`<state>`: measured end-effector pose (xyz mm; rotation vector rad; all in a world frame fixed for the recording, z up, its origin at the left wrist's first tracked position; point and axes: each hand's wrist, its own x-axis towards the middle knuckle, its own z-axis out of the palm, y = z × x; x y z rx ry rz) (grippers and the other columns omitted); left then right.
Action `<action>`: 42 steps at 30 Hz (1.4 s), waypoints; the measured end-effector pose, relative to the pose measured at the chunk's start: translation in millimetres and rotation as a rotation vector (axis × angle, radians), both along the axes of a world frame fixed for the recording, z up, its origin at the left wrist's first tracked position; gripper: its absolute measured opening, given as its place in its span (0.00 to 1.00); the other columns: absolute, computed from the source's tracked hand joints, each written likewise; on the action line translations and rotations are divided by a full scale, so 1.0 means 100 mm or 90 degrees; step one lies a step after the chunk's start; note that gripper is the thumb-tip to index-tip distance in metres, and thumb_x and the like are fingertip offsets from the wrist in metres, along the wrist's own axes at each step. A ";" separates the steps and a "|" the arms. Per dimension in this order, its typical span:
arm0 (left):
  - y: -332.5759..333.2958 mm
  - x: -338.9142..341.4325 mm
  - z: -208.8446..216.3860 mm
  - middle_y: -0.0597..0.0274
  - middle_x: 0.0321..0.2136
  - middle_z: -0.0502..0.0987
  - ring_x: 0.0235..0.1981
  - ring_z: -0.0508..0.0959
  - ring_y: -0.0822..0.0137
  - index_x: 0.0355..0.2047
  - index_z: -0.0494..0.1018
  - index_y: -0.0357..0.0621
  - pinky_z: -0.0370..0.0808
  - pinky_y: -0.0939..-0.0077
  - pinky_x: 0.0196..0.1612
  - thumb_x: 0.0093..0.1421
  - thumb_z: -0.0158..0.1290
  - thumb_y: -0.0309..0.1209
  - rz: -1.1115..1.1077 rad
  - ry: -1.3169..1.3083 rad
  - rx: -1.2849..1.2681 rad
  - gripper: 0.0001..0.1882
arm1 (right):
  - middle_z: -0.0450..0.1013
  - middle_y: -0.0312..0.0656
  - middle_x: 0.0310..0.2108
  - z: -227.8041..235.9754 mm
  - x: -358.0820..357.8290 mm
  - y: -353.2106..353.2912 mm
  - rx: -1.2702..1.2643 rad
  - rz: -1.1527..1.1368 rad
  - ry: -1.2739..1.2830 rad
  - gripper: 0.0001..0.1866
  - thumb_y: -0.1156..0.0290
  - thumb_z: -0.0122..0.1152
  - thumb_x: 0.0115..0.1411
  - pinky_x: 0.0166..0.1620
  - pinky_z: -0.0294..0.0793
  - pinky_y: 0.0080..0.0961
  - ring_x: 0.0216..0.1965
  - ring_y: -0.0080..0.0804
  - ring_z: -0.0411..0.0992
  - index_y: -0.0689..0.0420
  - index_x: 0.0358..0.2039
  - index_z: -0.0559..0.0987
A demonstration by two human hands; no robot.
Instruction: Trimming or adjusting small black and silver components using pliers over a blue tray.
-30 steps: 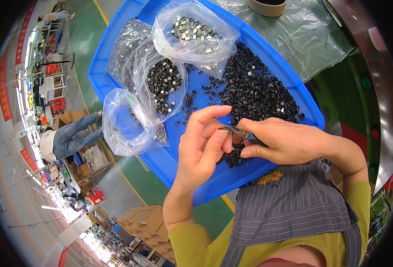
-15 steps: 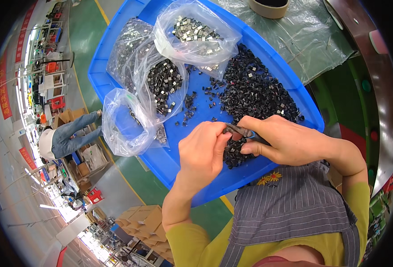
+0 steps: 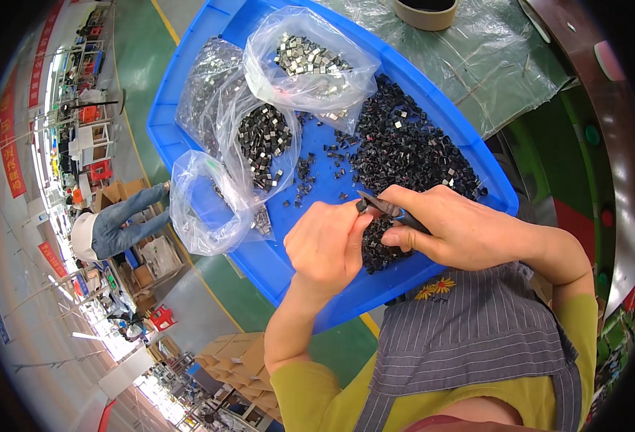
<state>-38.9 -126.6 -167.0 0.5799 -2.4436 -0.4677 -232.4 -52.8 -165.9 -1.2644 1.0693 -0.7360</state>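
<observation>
Over the near end of a blue tray (image 3: 263,270), my left hand (image 3: 323,241) pinches a small black part (image 3: 362,206) between thumb and fingertips. My right hand (image 3: 457,225) is closed round the dark handles of a pair of small pliers or cutters (image 3: 382,206). Their metal jaws point left and lie right at the part in my left fingers. I cannot tell whether the jaws touch it. Beneath and beyond both hands spreads a heap of small black parts (image 3: 411,147), a few with shiny silver faces.
Clear plastic bags stand in the tray: one with silvery pieces (image 3: 310,57), one with black and silver pieces (image 3: 265,137), and a nearer one (image 3: 213,205). A tape roll (image 3: 425,16) sits on the plastic-covered table (image 3: 475,65). Far left, a person (image 3: 116,223) stands by shelving.
The pliers' jaws have shifted up and left, and now show more plainly beside the part. My hands have otherwise barely moved. The view has shifted slightly.
</observation>
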 end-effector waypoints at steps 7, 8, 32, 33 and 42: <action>0.11 0.02 0.01 0.51 0.27 0.79 0.24 0.80 0.59 0.38 0.71 0.34 0.76 0.74 0.24 0.51 0.62 0.19 -0.008 0.093 0.111 0.15 | 0.73 0.58 0.25 -0.03 -0.02 0.00 0.021 -0.085 -0.006 0.14 0.67 0.52 0.64 0.34 0.70 0.42 0.31 0.58 0.72 0.65 0.44 0.69; 0.13 0.03 -0.02 0.51 0.27 0.79 0.24 0.80 0.59 0.38 0.71 0.34 0.76 0.74 0.24 0.51 0.62 0.19 -0.005 0.094 0.110 0.15 | 0.73 0.57 0.26 -0.03 0.00 0.01 -0.038 -0.025 0.036 0.14 0.67 0.52 0.64 0.34 0.70 0.41 0.32 0.58 0.73 0.64 0.44 0.69; 0.03 0.06 0.05 0.53 0.30 0.79 0.23 0.79 0.62 0.35 0.72 0.38 0.76 0.75 0.24 0.47 0.64 0.18 -0.026 0.095 -0.024 0.15 | 0.70 0.47 0.40 -0.12 -0.03 0.23 -0.312 -0.228 0.313 0.25 0.82 0.67 0.43 0.44 0.70 0.38 0.44 0.48 0.70 0.61 0.44 0.69; -0.05 0.10 0.16 0.56 0.29 0.80 0.23 0.79 0.63 0.32 0.73 0.39 0.76 0.73 0.26 0.49 0.63 0.19 0.010 -0.019 -0.086 0.11 | 0.70 0.47 0.39 -0.11 -0.04 0.23 -0.308 -0.238 0.334 0.24 0.82 0.66 0.45 0.44 0.70 0.37 0.43 0.47 0.70 0.60 0.43 0.69; -0.70 0.69 0.25 0.57 0.30 0.78 0.30 0.79 0.58 0.42 0.75 0.43 0.75 0.66 0.33 0.60 0.53 0.28 0.444 -0.270 -0.227 0.10 | 0.71 0.46 0.37 -0.08 -0.07 0.21 -0.260 -0.201 0.269 0.21 0.81 0.64 0.49 0.43 0.70 0.37 0.40 0.47 0.71 0.60 0.44 0.69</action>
